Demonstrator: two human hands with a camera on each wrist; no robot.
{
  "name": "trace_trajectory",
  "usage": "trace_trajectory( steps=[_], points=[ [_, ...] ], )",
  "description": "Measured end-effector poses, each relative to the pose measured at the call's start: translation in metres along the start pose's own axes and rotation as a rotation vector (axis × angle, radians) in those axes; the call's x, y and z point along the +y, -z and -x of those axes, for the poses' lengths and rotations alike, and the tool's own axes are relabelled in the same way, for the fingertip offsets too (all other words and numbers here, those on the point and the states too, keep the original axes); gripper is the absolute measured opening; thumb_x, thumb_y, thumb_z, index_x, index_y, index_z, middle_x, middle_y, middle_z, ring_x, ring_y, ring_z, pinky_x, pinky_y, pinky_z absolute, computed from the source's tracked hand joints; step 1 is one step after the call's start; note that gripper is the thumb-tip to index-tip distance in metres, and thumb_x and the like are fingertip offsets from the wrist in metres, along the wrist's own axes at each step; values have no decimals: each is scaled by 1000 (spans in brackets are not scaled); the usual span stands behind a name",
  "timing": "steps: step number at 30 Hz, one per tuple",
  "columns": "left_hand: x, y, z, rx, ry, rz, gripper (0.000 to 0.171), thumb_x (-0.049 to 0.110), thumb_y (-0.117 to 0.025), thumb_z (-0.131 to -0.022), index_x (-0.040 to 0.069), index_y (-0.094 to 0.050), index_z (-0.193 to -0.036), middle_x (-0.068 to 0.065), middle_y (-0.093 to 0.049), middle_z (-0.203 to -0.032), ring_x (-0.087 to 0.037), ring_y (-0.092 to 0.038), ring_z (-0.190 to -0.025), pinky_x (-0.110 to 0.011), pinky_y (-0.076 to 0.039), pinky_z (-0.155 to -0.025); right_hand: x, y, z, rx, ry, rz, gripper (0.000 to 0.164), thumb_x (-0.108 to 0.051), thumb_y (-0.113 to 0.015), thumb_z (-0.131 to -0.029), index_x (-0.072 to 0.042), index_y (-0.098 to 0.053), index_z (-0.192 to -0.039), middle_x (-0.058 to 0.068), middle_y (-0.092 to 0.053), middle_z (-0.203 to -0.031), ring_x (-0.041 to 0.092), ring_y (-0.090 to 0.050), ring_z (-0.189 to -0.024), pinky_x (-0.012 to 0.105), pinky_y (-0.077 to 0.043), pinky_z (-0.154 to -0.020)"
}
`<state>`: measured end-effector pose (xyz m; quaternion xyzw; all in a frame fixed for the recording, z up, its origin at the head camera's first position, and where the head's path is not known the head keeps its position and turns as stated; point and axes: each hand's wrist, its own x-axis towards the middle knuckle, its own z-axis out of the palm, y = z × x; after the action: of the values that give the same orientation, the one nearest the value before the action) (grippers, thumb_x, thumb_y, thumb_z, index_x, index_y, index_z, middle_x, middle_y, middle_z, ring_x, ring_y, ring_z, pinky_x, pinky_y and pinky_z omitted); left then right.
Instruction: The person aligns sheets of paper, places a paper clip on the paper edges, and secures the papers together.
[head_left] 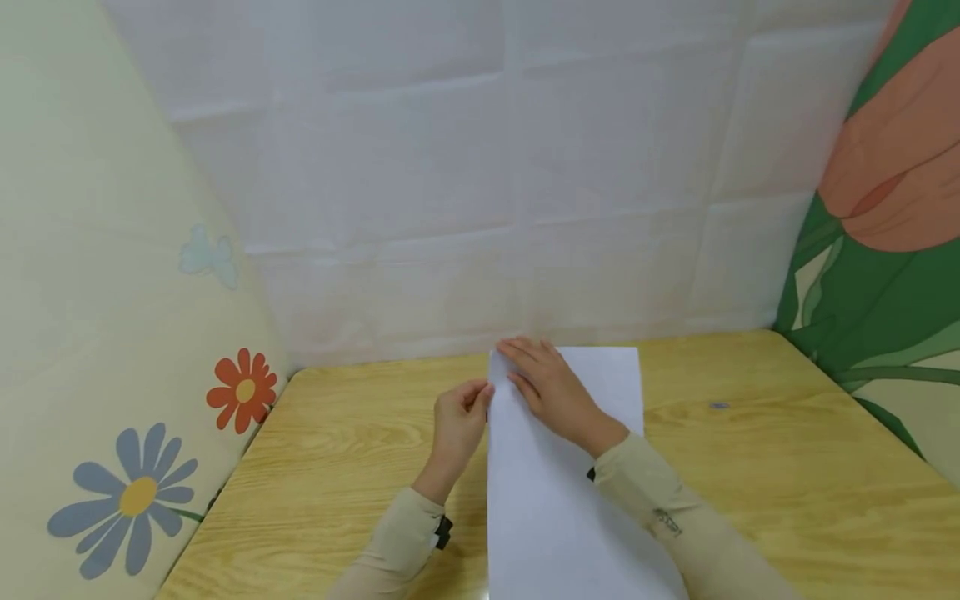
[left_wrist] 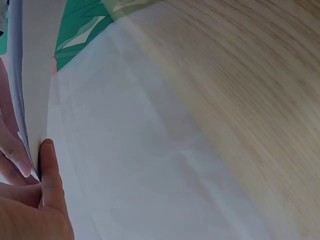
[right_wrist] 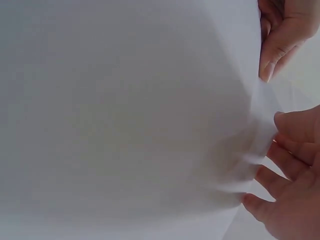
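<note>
A tall, narrow white paper (head_left: 555,533) lies lengthwise over the table, and in the left wrist view its layers (left_wrist: 35,65) stand slightly apart on edge. My left hand (head_left: 459,425) pinches the left edge of the paper near its far end, thumb and forefinger on the rim. Across the upper left corner, my right hand (head_left: 555,396) rests with its fingers extended. The right wrist view shows these fingertips (right_wrist: 265,180) pressing small creases into the paper along its edge, just below the pinching left hand (right_wrist: 290,32).
Beneath the paper is a wood-grain table (head_left: 337,475). A small bluish item (head_left: 719,406) lies on it to the right. White creased cloth (head_left: 420,167) hangs at the back, with flower-patterned cloth panels (head_left: 90,292) at both sides.
</note>
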<state>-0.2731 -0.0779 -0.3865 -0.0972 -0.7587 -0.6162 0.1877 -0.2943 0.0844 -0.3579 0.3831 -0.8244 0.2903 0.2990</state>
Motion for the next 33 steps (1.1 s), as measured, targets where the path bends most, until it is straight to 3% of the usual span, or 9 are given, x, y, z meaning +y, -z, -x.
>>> trace_trajectory(
  steps=[9,15,18,22,25,28,30,33],
  points=[
    [-1,-2,1,35,-108,-102,11,-4,-64,-89,-11,-70,-94,-20,-70,-80,-19,-63,-62,-15,-48,-53,1,2,2,-10,-12,-19,42,-1,-62,-91,2,-54,-132,16,-56,-133,35,-48,-125,60,-29,-106],
    [-4,-3,2,105,-86,-111,9,-4,-65,-87,-10,-71,-92,-20,-71,-82,-17,-63,-65,-16,-48,-56,4,5,2,-6,-51,15,45,-6,-64,-91,0,-53,-134,17,-54,-133,35,-47,-124,60,-31,-103],
    [-5,-3,2,119,-56,-114,9,-4,-66,-87,-10,-71,-92,-20,-71,-83,-17,-64,-68,-16,-48,-58,13,14,7,74,-183,77,51,-12,-67,-90,3,-49,-135,21,-51,-132,39,-43,-126,63,-25,-105],
    [-4,0,1,140,-7,-93,11,-4,-66,-87,-11,-70,-93,-22,-70,-82,-17,-63,-68,-14,-47,-58,33,35,25,192,-502,81,64,-16,-69,-88,12,-37,-136,32,-40,-132,48,-31,-127,61,-18,-107],
    [-4,1,0,166,30,-59,12,-4,-66,-86,-13,-70,-93,-22,-69,-78,-12,-57,-63,-14,-44,-54,50,52,45,108,-745,-59,77,-30,-64,-93,14,-24,-142,37,-30,-139,50,-25,-130,58,-19,-109],
    [-5,3,-1,189,58,-30,12,-4,-66,-87,-13,-70,-94,-20,-67,-76,-8,-52,-61,-14,-43,-53,60,60,63,-58,-918,-305,85,-46,-54,-96,13,-17,-145,35,-31,-141,46,-34,-129,54,-31,-105],
    [-6,2,-2,197,72,-16,12,-3,-66,-87,-13,-70,-94,-19,-67,-76,-7,-52,-61,-15,-43,-54,63,60,70,-131,-972,-472,83,-49,-50,-97,13,-21,-144,32,-41,-135,39,-48,-119,47,-43,-98],
    [-8,1,-3,206,84,2,13,-2,-65,-88,-12,-70,-95,-18,-67,-78,-6,-53,-62,-15,-44,-55,62,56,77,-137,-984,-670,69,-44,-50,-99,10,-35,-138,21,-59,-117,24,-61,-98,36,-52,-82]
  ],
)
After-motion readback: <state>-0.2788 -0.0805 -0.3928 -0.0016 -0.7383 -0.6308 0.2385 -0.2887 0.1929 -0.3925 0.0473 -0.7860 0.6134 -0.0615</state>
